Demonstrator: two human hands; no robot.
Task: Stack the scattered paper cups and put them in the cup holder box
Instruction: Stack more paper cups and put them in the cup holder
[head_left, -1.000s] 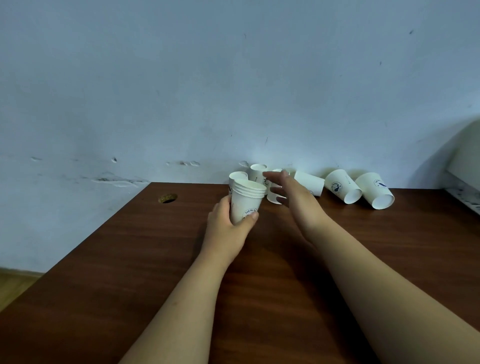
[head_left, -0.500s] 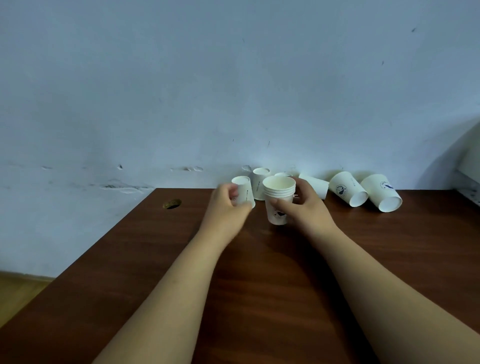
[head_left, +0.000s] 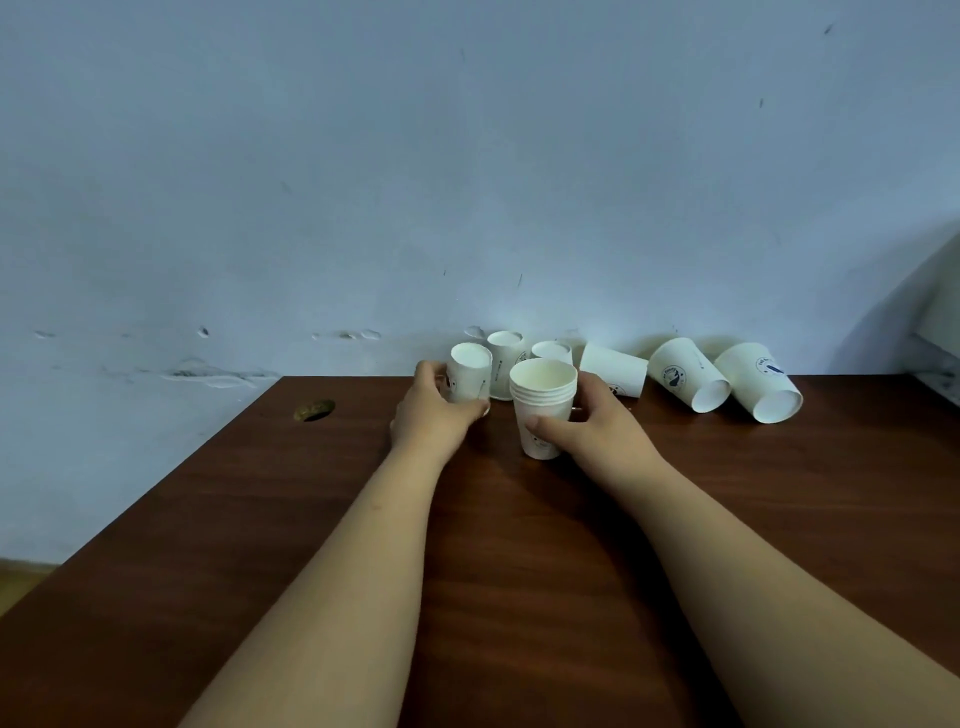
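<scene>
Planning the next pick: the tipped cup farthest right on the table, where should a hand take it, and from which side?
Probably round its mid wall, from above. The rightmost cup lies on its side, mouth toward the person, so the curved wall is exposed on top. A neighbouring cup lies close on its left, cramping a sideways approach.
</scene>
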